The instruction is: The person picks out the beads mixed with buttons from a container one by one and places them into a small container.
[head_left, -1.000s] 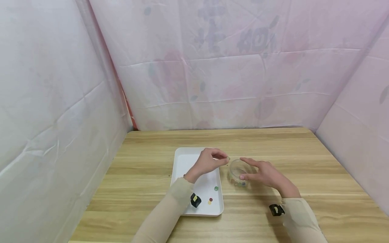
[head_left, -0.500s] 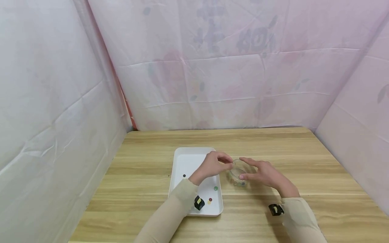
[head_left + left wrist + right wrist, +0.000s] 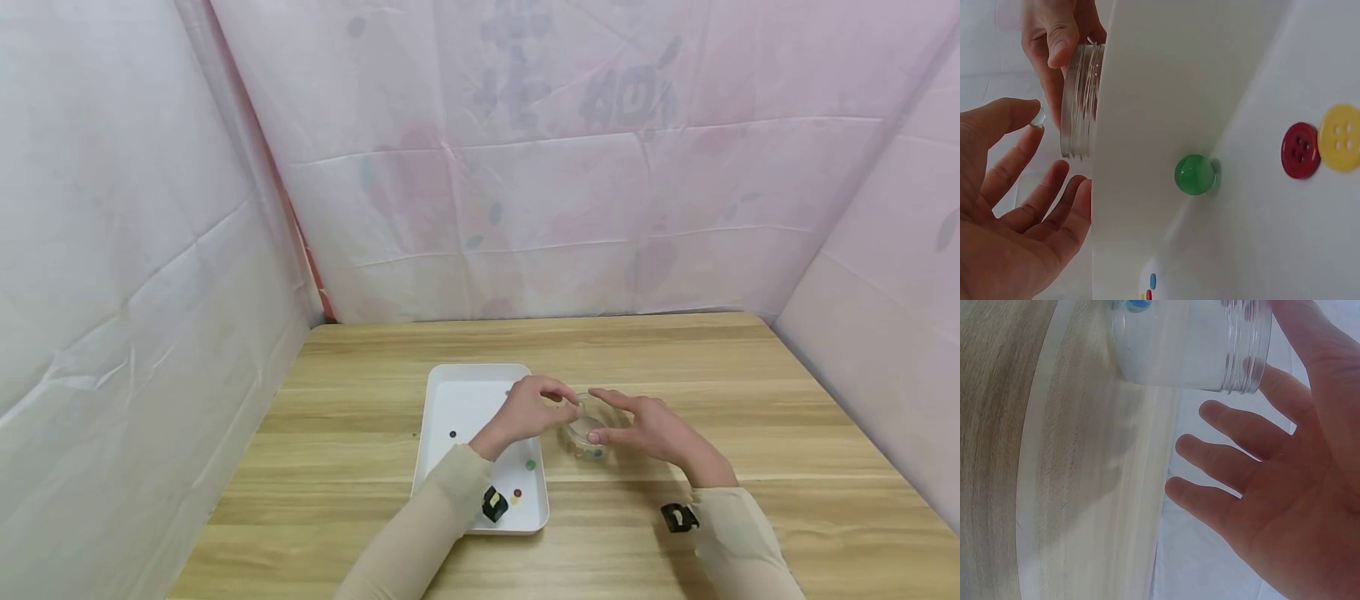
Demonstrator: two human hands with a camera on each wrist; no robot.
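Note:
My left hand (image 3: 525, 407) pinches a small clear marble (image 3: 1038, 117) between thumb and forefinger; in the left wrist view its other fingers are loosely bent. The marble is beside the mouth of a clear screw-neck jar (image 3: 587, 432). Stretched to the jar's rim, the thumb and forefinger of my right hand (image 3: 654, 433) hold it on two sides. Its other fingers (image 3: 1235, 425) spread free in the right wrist view. A blue marble (image 3: 1137, 304) shows inside the jar, which stands upright on the table.
Left of the jar is a white tray (image 3: 459, 400). It holds a green marble (image 3: 1195, 174), a red button (image 3: 1300, 150), a yellow button (image 3: 1341, 137), a dark button (image 3: 453, 434) and a few other small pieces. The wooden table (image 3: 360, 450) meets hanging cloth at its back.
My left hand has moved right and slightly toward me, from over the tray's edge to the jar's mouth, still pinching the marble. The right hand has kept its place on the rim.

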